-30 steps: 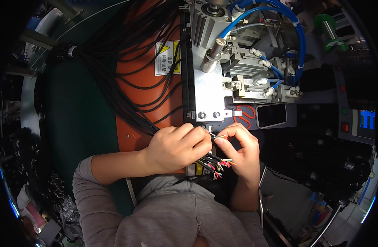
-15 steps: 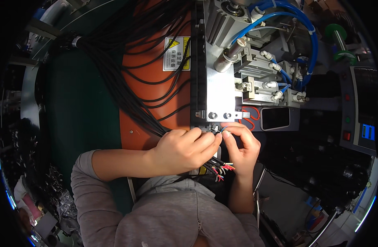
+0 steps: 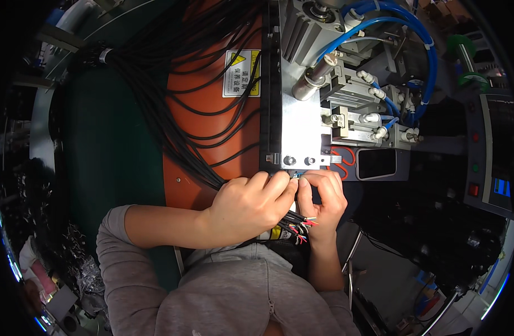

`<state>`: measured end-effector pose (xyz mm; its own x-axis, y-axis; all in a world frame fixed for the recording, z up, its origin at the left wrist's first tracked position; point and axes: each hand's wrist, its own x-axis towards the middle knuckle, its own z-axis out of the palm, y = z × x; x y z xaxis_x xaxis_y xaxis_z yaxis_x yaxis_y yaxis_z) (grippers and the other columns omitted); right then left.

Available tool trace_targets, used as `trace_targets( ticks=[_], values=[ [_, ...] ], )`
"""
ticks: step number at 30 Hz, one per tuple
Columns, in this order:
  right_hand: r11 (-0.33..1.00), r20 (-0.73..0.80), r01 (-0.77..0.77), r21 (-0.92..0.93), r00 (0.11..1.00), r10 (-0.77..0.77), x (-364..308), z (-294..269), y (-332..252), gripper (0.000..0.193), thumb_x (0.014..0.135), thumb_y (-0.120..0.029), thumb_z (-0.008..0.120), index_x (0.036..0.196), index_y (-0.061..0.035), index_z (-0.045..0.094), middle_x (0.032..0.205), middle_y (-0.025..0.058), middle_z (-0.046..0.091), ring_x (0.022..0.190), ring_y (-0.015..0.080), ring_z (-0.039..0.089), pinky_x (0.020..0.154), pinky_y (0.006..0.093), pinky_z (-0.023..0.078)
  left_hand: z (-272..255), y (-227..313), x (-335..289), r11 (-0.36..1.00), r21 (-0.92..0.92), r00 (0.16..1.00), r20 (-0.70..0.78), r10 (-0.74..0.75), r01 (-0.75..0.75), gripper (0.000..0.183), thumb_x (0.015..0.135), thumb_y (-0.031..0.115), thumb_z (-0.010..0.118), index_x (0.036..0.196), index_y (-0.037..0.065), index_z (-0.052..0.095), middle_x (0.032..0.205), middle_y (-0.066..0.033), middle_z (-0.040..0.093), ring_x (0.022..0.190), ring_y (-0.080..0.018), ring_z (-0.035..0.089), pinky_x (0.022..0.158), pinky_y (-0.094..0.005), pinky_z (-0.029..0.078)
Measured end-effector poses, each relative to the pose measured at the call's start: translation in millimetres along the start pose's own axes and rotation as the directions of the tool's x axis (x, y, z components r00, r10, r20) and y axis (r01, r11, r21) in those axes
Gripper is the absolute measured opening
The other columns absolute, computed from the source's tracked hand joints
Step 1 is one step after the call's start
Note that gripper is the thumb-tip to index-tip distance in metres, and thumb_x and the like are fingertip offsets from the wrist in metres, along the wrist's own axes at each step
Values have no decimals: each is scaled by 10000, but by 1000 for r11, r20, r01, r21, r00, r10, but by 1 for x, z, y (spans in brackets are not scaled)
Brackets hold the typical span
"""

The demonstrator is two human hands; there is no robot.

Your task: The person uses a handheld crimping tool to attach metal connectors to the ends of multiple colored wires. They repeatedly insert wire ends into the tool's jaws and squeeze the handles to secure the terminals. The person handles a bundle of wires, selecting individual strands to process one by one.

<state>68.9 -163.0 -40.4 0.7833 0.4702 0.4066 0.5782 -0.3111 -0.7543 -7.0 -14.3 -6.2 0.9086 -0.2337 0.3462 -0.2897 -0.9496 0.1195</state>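
Note:
My left hand [image 3: 247, 205] is closed, its thumb and fingers pinched at the front end of the metal fixture [image 3: 300, 129]. It appears to hold the end of a black cable, mostly hidden under the fingers. Opposite it, my right hand [image 3: 325, 199] pinches thin wires [image 3: 297, 175], bluish and pale, that show between the two hands. Stripped cable ends [image 3: 303, 225] with red, white and yellow cores stick out below the hands. The bundle of black cables [image 3: 198, 165] runs in from the upper left and passes under my left hand.
Air cylinders [image 3: 355, 92] with blue hoses [image 3: 430, 61] stand at the upper right. Red-handled scissors [image 3: 341, 162] and a phone [image 3: 376, 163] lie right of the fixture. An orange panel [image 3: 212, 123] bears a warning label [image 3: 241, 74]. A control box [image 3: 495, 151] stands far right.
My right hand has moved slightly left and its fingers have curled in closer to my left hand. The blue wire that arched at its fingertips is now mostly covered.

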Motion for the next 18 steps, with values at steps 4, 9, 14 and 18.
trace_targets(
  ticks=[4,9,14,18],
  values=[
    [999,-60,-6,35,998,8,1,6,5,47,734,20,647,749,-4,610,746,87,622,689,235,558,642,323,447,-2,0,3,1000,-6,1000,-1,2,-2,342,693,138,600,1018,65,681,716,12,447,555,-88,459,419,-207,342],
    [994,-79,96,46,993,-92,0,5,13,68,718,25,656,756,-17,618,752,85,619,694,238,559,650,329,453,2,-2,3,1000,-2,1000,-20,22,-22,343,684,138,611,1013,79,685,697,20,429,558,-81,470,419,-208,331],
    [993,-36,112,45,993,-110,1,2,15,83,706,29,660,755,-22,617,749,84,612,711,241,560,659,331,454,-2,0,6,1000,6,1000,-16,4,-4,322,687,130,615,997,87,691,674,27,411,549,-77,461,416,-212,324],
    [994,-34,70,80,997,-67,1,5,15,79,709,30,656,747,-22,610,751,86,606,707,241,550,656,321,450,-4,-1,6,1000,7,1000,-16,3,-3,294,681,110,626,965,81,697,651,26,406,532,-78,456,411,-219,328]
  ],
)
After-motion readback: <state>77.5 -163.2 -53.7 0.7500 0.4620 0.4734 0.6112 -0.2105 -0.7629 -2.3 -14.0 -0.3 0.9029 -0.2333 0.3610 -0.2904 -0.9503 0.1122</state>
